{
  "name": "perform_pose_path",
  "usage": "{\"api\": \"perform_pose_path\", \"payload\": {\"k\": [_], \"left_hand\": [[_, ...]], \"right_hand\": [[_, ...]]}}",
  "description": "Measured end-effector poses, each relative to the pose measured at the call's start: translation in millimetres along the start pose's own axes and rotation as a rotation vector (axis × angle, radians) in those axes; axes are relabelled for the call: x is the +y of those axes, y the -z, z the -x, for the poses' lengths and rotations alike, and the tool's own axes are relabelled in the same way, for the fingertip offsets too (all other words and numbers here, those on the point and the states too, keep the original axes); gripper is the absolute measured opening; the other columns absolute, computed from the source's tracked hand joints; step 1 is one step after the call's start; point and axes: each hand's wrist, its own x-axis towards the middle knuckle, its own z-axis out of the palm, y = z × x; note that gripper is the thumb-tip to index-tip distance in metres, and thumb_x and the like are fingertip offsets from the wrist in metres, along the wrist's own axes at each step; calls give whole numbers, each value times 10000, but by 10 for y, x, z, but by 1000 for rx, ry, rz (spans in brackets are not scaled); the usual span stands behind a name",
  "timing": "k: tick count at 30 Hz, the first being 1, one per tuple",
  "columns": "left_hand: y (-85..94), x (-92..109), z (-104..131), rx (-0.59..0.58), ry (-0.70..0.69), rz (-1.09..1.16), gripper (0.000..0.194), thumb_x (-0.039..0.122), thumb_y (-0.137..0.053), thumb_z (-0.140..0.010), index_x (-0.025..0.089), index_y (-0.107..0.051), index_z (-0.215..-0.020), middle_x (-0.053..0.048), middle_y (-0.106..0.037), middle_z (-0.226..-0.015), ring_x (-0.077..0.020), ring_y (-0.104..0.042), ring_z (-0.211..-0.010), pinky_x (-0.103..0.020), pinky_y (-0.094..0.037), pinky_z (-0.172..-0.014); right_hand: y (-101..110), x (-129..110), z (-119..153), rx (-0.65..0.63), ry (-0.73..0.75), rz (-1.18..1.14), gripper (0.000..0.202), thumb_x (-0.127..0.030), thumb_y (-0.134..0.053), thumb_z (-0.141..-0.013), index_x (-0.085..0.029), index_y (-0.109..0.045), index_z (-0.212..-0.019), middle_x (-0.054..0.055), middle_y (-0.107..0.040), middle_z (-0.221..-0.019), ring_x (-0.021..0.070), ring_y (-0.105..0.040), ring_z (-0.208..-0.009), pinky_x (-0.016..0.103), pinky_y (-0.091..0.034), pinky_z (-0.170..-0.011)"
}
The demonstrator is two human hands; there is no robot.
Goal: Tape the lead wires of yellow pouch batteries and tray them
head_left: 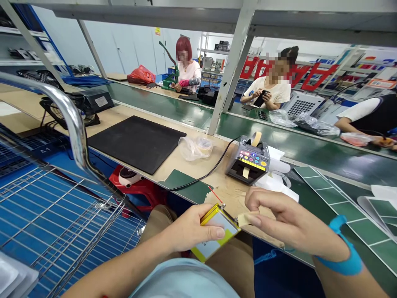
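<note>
My left hand (198, 227) is closed round a flat battery pack (214, 236) with yellow edges and a pale grey face, its thumb lying across that face. A red wire (216, 194) sticks up from a metal tab at the pack's upper end. Between the thumb and finger of my right hand (282, 219) is a short piece of beige tape (245, 219), which meets the pack's upper right corner. A blue wrist strap (344, 248) circles my right wrist. Just beyond my hands, the tape dispenser (249, 159) has a tape end hanging from its front slot.
A black mat (138, 140) lies on the bench, with a plastic bag (197, 147) beside it. Green label sheets (338, 203) are on the right. A wire rack cart (77, 223) stands at my left. Across the green conveyor (173, 105), other people work with their hands.
</note>
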Motion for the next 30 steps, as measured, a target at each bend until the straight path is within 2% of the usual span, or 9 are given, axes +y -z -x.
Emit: {"api": "perform_pose_path", "payload": {"k": [3,9,25,28,30], "left_hand": [[-12,-5,-9,-14,16,0,389,363,-719,-720,91,-567,-952,15,-485,-746,-90,-373,-645,-179,-301,-566],[-42,-4,-6,-1,50,-4,357,323,-720,-704,86,-560,-918,19,-499,-718,-83,-395,-607,-180,-326,-546],[-39,12,3,-6,61,-123,353,342,-712,-696,107,-573,-919,21,-495,-717,-97,-418,-615,-195,-339,-546],[-43,0,14,24,14,-232,322,342,-694,-725,118,-591,-932,27,-496,-722,-105,-421,-645,-193,-336,-562],[-41,8,18,65,-46,-364,289,332,-682,-742,128,-608,-933,34,-491,-717,-106,-415,-651,-194,-329,-574]], "right_hand": [[58,-77,-142,-140,56,60,226,-225,-513,-842,-184,-383,-661,-28,-426,-658,105,-368,-636,228,-331,-596],[15,-61,-325,-215,104,-3,251,-116,-528,-767,-184,-325,-637,-49,-368,-637,91,-335,-636,206,-298,-581],[-70,-41,-381,-169,122,259,306,-128,-575,-734,-184,-295,-625,-47,-361,-619,100,-333,-642,210,-293,-595],[-79,-68,-342,-119,122,338,313,-158,-595,-721,-181,-303,-612,-44,-365,-614,104,-340,-632,219,-301,-600],[-81,-83,-291,-96,67,363,236,-205,-617,-726,-183,-397,-644,-34,-414,-636,113,-375,-640,232,-322,-607]]}}
